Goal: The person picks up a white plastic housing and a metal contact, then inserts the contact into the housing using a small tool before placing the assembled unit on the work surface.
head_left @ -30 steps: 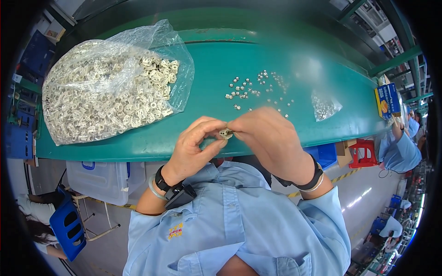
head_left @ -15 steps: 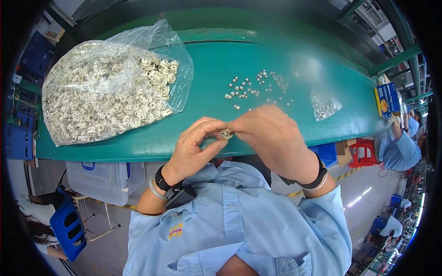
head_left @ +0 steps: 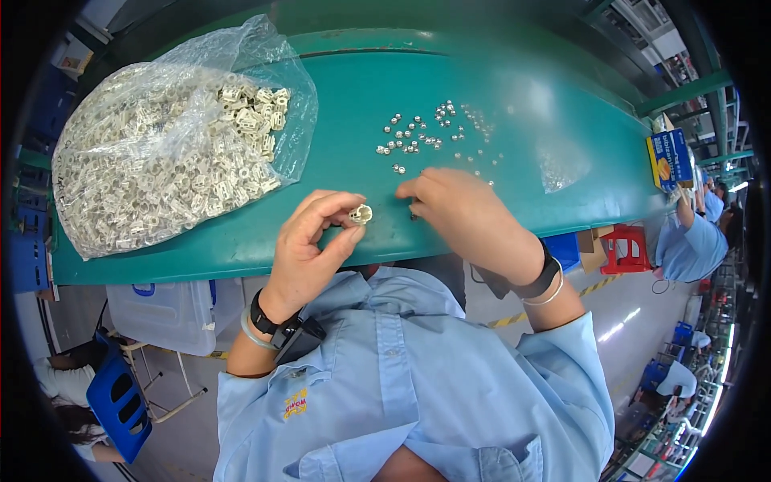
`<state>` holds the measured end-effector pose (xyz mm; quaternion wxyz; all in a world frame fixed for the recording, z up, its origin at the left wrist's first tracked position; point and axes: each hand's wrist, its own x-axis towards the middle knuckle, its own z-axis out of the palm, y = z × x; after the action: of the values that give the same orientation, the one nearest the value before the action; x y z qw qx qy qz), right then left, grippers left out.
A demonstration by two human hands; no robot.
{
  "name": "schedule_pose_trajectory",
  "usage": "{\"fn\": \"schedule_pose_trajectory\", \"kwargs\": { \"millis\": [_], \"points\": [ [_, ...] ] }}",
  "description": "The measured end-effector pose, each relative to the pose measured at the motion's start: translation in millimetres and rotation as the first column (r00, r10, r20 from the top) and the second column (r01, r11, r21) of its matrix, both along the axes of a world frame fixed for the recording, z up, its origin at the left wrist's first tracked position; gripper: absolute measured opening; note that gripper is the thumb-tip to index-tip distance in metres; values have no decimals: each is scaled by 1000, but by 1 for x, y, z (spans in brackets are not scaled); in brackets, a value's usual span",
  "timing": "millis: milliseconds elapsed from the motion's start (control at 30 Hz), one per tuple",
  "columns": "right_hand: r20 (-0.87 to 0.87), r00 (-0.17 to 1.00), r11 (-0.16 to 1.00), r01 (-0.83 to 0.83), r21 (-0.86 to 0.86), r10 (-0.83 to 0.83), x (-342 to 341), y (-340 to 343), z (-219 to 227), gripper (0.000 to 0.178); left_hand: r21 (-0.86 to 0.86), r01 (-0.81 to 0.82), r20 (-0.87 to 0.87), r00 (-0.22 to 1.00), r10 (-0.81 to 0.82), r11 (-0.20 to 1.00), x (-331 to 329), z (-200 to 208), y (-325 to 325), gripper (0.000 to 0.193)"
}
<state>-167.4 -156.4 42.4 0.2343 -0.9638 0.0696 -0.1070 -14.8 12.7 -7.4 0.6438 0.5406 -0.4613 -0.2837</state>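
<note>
my left hand [head_left: 297, 251] carries the cream part [head_left: 361, 214] — thumb and index finger clamped on it, above the near edge of the green surface [head_left: 353, 88]. the part's hollow end appears turned toward the right; its long axis is foreshortened, so i cannot tell the exact tilt.

key relation: from the fingers of my right hand [head_left: 468, 210], the part lies to the left and slightly nearer my body, across a short gap, not touching. a small dark piece [head_left: 414, 215] shows at those right fingers; i cannot tell whether they are closed on it. the loose metal pieces [head_left: 408, 148] lie beyond both hands — the right hand is nearer. the clear bag of cream parts [head_left: 161, 153] sits beyond the left hand, farther left.
</note>
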Motion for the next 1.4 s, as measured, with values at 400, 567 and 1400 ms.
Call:
{"fn": "schedule_pose_trajectory", "kwargs": {
  "millis": [400, 567, 1400],
  "points": [
    [36, 985, 983, 167, 71, -170, -3, 10, -7, 23, 47, 15, 98, 995, -19, 999, 2, 0, 0, 32],
    [132, 964, 970, 216, 115, -230, -11, 19, -13, 24, 52, 7, 95, 995, -12, 999, 1, 1, -1, 31],
    [404, 895, 958, 80, 274, -190, -20, 15, 17, 23, 72, 0, 147, 989, -10, 997, -10, 9, -11, 31]
  ]
}}
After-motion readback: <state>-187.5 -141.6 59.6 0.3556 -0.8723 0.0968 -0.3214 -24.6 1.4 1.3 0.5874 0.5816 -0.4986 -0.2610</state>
